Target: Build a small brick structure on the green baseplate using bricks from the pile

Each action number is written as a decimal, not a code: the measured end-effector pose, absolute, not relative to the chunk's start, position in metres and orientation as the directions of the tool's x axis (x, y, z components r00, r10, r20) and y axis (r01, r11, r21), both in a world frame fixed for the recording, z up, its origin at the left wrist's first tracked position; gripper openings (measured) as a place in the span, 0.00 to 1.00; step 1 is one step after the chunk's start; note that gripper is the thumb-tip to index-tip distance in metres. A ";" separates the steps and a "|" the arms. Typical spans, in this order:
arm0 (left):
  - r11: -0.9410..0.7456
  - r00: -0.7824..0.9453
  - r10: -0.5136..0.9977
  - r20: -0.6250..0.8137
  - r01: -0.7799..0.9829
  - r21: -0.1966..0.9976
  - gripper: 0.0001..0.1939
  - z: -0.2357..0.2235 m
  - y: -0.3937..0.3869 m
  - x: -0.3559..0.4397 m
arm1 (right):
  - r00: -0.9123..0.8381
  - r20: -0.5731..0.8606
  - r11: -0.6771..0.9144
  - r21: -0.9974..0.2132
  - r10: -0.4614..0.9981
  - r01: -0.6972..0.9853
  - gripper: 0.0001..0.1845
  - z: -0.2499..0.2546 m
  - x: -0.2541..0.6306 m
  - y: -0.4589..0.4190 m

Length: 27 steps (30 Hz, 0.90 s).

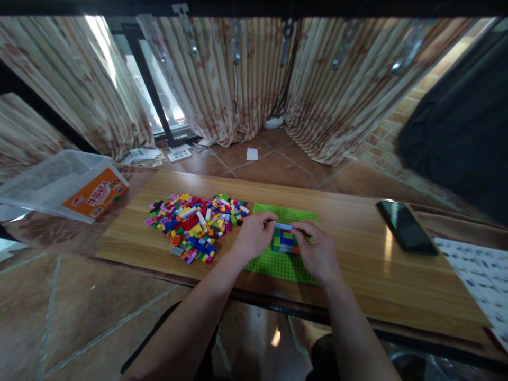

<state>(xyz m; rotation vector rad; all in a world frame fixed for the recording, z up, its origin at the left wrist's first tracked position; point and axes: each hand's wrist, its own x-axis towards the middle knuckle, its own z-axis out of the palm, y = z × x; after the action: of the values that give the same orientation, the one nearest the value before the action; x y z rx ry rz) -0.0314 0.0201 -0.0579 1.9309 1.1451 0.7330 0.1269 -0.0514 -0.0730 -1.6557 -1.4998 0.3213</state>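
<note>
A light blue building brick (283,226) is pinched at its two ends between my hands, above the green baseplate (260,267). My left hand (256,233) is closed at its left end, and my right hand (317,246) grips the right end with thumb and fingers. Just below the brick, several blue, green, grey and orange bricks (286,241) form a small build on the plate. My fingers cover part of that build. Whether the light blue brick touches the build I cannot tell.
Left of the baseplate lies a heap of loose coloured bricks (198,222). A clear plastic box (59,180) with an orange label stands at the far left. On the right are a black phone (407,226) and a printed sheet (476,280). The wooden board (357,222) carries the plate.
</note>
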 end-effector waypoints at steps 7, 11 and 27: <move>-0.299 0.400 0.914 0.068 0.552 0.778 0.11 -0.061 0.024 -0.030 | 0.242 0.330 0.055 -0.685 0.912 0.727 0.13 -0.080 0.129 -0.049; -0.278 0.407 0.913 0.042 0.543 0.792 0.10 -0.065 0.022 -0.026 | 0.246 0.326 0.047 -0.682 0.913 0.730 0.13 -0.083 0.130 -0.049; -0.270 0.413 0.910 0.041 0.514 0.814 0.11 -0.067 0.025 -0.027 | 0.448 0.239 -0.075 -0.813 0.861 0.577 0.16 -0.085 0.139 -0.048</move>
<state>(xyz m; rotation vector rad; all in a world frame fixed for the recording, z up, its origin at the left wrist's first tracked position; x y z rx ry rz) -0.0266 0.0248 -0.0672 1.9243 1.2117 0.6740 0.1385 -0.0478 -0.0848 -1.7647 -1.2364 0.3811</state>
